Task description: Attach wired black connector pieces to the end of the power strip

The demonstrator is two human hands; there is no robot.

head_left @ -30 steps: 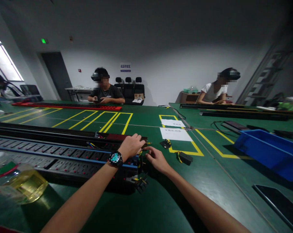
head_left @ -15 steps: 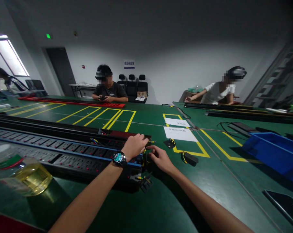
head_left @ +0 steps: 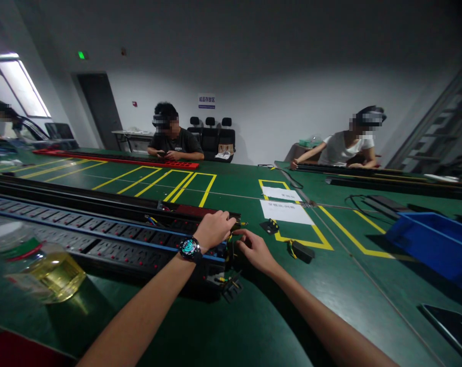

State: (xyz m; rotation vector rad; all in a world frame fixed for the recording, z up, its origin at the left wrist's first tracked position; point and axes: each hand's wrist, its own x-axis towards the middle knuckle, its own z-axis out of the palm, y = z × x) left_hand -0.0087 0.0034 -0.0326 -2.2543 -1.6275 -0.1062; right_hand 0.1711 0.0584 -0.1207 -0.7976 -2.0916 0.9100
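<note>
Green table (head_left: 254, 326), long black socket strip (head_left: 112, 239), coloured wires at its end, both hands (head_left: 214, 229) (head_left: 254, 250) pinching them.

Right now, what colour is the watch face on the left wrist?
Teal, on a black watch; the head view shows it.

From my remote seat I see a dim room with a plain pale back wall (head_left: 292, 92) and a dark ceiling. A green exit light (head_left: 81, 54) glows above a dark door (head_left: 99, 109) at the left, and a bright window (head_left: 22, 94) sits further left. A small blue sign (head_left: 206, 101) hangs on the wall over a row of black chairs (head_left: 211, 135). The green bench (head_left: 234, 183) carries yellow marking lines (head_left: 177, 186). Two people sit at its far side. A metal ladder rack (head_left: 433, 137) leans at the right.
</note>
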